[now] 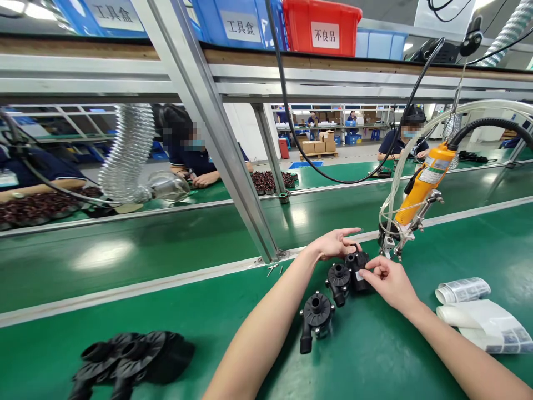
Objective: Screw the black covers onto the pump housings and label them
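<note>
Three black pump housings lie on the green mat: a near one (316,318), a middle one (338,280) and a far one (358,266). My left hand (335,243) hovers over the far housing with its fingers stretched out, touching or just above its top. My right hand (387,279) pinches the right side of the same housing with thumb and fingertips. An orange electric screwdriver (425,183) hangs just behind my right hand, its tip close to the mat.
Rolls of printed labels (478,311) lie at the right. A pile of black covers (129,358) sits at the near left. A slanted metal post (225,150) meets the mat ahead, with loose screws (272,269) at its foot. Other people work across the conveyor.
</note>
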Tool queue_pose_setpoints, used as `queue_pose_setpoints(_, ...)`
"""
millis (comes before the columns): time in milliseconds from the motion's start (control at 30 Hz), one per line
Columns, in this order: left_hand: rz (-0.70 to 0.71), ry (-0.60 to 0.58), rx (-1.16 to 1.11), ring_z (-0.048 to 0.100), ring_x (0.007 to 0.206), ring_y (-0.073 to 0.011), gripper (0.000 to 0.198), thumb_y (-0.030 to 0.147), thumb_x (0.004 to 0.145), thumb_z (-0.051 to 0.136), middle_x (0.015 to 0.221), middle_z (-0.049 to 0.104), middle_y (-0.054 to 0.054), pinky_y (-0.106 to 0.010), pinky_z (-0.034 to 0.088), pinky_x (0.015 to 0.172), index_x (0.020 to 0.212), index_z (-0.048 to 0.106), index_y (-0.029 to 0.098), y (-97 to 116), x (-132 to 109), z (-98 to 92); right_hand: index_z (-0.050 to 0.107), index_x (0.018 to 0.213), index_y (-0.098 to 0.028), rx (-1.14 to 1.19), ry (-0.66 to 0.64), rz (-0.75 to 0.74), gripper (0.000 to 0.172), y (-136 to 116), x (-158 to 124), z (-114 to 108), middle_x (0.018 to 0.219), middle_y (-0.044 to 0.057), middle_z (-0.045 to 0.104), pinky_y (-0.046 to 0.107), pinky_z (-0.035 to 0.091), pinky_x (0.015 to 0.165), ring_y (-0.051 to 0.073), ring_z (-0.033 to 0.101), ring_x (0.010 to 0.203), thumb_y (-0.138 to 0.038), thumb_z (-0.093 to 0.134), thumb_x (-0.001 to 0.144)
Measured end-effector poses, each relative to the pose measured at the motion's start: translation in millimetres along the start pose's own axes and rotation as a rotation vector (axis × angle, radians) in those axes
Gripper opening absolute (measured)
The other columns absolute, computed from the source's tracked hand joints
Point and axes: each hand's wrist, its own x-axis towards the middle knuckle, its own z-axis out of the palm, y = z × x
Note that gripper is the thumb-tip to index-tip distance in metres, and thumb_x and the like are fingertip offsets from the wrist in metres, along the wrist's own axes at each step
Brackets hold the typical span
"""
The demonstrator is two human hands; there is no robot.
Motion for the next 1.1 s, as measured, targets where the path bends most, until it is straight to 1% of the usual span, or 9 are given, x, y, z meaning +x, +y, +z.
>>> queue_pose_setpoints(167,0.021,-0.031,0.010,0.061,0.067,-0.0092,0.115,0.022,0.067,0.095,0.097,0.077,-0.011,-0.019,0.037,0.060,0.162,0.031,0.014,1.0,-2.2,2.9,0.052,0.123,-0.021,-0.191,-0.046,-0.019,0.053,-2.2,4.2,-9.8,0.074,-0.004,0.064,0.029,0.043,0.062,0.016,0.057,0.059,-0.054,0.072,0.086)
queue_pose_setpoints(333,0.077,-0.089,0.128,0.068,0.081,-0.0163,0.111,0.025,0.066,0.097,0.094,0.078,-0.010,-0.032,0.050,0.083,0.159,0.038,0.016,12.1,-6.6,20.8,0.051,0.132,-0.026,-0.352,-0.066,-0.013,0.065,-13.4,1.8,4.0,0.097,0.004,0.072,0.032,0.049,0.067,0.025,0.069,0.080,-0.040,0.080,0.075)
queue_pose_setpoints(467,0.119,-0.097,0.336,0.066,0.103,-0.0219,0.083,0.026,0.058,0.100,0.110,0.075,-0.010,-0.038,0.050,0.098,0.134,0.067,0.018,28.3,-19.8,24.4,0.036,0.151,-0.028,-0.272,-0.140,-0.130,0.091,-13.7,1.6,0.2,0.128,0.011,0.064,0.036,0.055,0.077,0.028,0.068,0.103,-0.029,0.080,0.071)
queue_pose_setpoints(533,0.114,-0.111,0.407,0.063,0.114,-0.0246,0.072,0.029,0.059,0.099,0.124,0.070,-0.012,-0.037,0.050,0.098,0.125,0.071,0.020,34.1,-27.4,21.4,0.033,0.153,-0.027,-0.186,-0.146,-0.174,0.090,-9.9,4.7,-8.8,0.137,0.014,0.055,0.033,0.057,0.073,0.025,0.065,0.103,-0.027,0.077,0.074)
queue_pose_setpoints(700,0.089,-0.208,0.481,0.058,0.128,-0.0284,0.069,0.034,0.062,0.097,0.135,0.067,-0.010,-0.042,0.045,0.108,0.125,0.070,0.022,37.9,-33.6,21.8,0.059,0.119,-0.020,-0.071,0.106,-0.181,0.035,-5.1,13.1,-16.0,0.102,0.008,0.063,0.026,0.051,0.056,0.017,0.060,0.075,-0.041,0.066,0.091)
queue_pose_setpoints(800,0.106,-0.215,0.507,0.059,0.127,-0.0277,0.066,0.036,0.065,0.096,0.132,0.068,-0.009,-0.041,0.043,0.111,0.124,0.071,0.022,36.4,-30.8,27.4,0.063,0.095,-0.020,-0.093,0.159,-0.199,0.031,-7.2,14.2,-10.0,0.083,0.005,0.062,0.027,0.046,0.055,0.017,0.056,0.069,-0.051,0.061,0.096)
queue_pose_setpoints(933,0.072,-0.245,0.468,0.061,0.123,-0.0244,0.062,0.042,0.076,0.089,0.128,0.070,-0.008,-0.037,0.043,0.110,0.132,0.070,0.023,29.4,-26.9,24.4,0.059,0.087,-0.022,-0.114,0.150,-0.242,0.031,-8.4,15.0,-8.0,0.081,0.003,0.061,0.028,0.043,0.057,0.017,0.054,0.069,-0.050,0.056,0.100)
queue_pose_setpoints(1000,0.039,-0.163,0.415,0.063,0.120,-0.0242,0.071,0.045,0.080,0.085,0.130,0.069,-0.010,-0.038,0.049,0.102,0.144,0.060,0.028,24.8,-19.6,16.2,0.057,0.086,-0.022,-0.120,0.162,-0.260,0.031,-6.8,16.8,-9.9,0.081,0.003,0.060,0.028,0.043,0.060,0.018,0.054,0.070,-0.048,0.053,0.101)
queue_pose_setpoints(1100,0.088,0.085,0.455,0.066,0.115,-0.0269,0.084,0.045,0.081,0.083,0.129,0.067,-0.015,-0.043,0.053,0.096,0.155,0.046,0.029,22.9,8.5,3.5,0.055,0.086,-0.022,-0.123,0.238,-0.268,0.030,-1.9,21.5,-13.9,0.080,0.002,0.059,0.030,0.043,0.065,0.018,0.053,0.071,-0.047,0.049,0.103)
